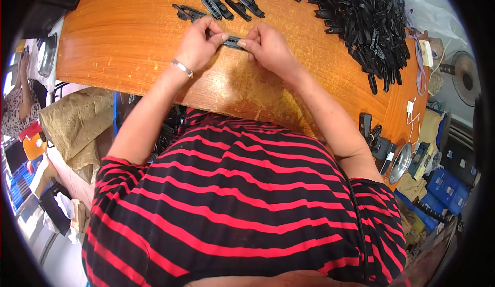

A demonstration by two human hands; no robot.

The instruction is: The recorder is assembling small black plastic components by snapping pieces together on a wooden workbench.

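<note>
A small, narrow black plastic part [233, 41] is pinched between my two hands, just above the wooden table [154, 44]. My left hand [200, 43] grips its left end with thumb and fingers closed. On the other end, my right hand [265, 45] holds it between thumb and curled fingers. Details on the part's face are too small to make out. Beyond my hands lies a loose group of similar long black plastic parts [210, 6].
A large heap of black plastic parts [368, 29] covers the table's far right. A fan [465, 78] and blue crates [447, 191] stand at the right. Brown wrapping paper [77, 122] hangs by the left edge. Another person [19, 106] shows at far left.
</note>
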